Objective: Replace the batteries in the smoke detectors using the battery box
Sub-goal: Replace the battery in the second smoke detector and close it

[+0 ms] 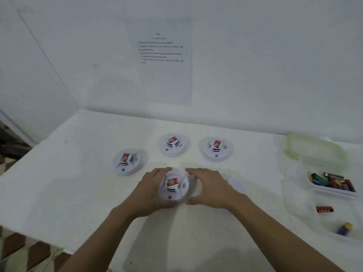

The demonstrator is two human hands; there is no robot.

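Hands first: my left hand (152,188) cups the nearest smoke detector (173,186) on the white desk (78,183), fingers curled around its rim; my right hand (209,188) hovers spread just beside it. Beyond this detector sit three more detectors (174,145). Right of it, the battery box (332,182) holds coloured batteries.

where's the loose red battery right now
In the head view the red battery lies at the table's right edge, just below the tray of batteries and above a blue-and-yellow battery.
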